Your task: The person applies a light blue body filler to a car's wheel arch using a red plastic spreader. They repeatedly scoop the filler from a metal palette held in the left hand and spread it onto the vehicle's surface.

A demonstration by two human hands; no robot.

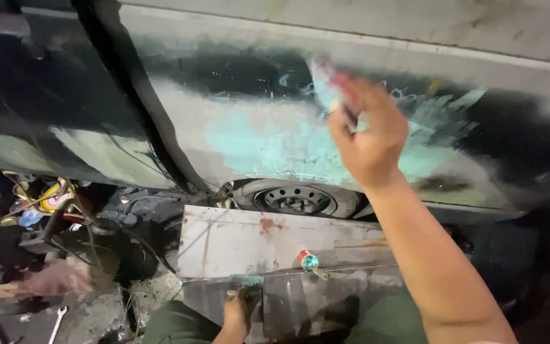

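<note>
Two hands apart: right hand (367, 137) raised, fingers pinching a blurred spreader (327, 83) flat against teal filler patch (275, 146) just leftward; left hand (237, 312) low, gripping a teal-smeared tool (244, 283).

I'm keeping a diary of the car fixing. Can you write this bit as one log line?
right hand: spreader on car panel | green filler: smeared | left hand: on metal board

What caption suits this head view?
Right hand spreads turquoise filler on a car panel; left hand rests below.
</note>
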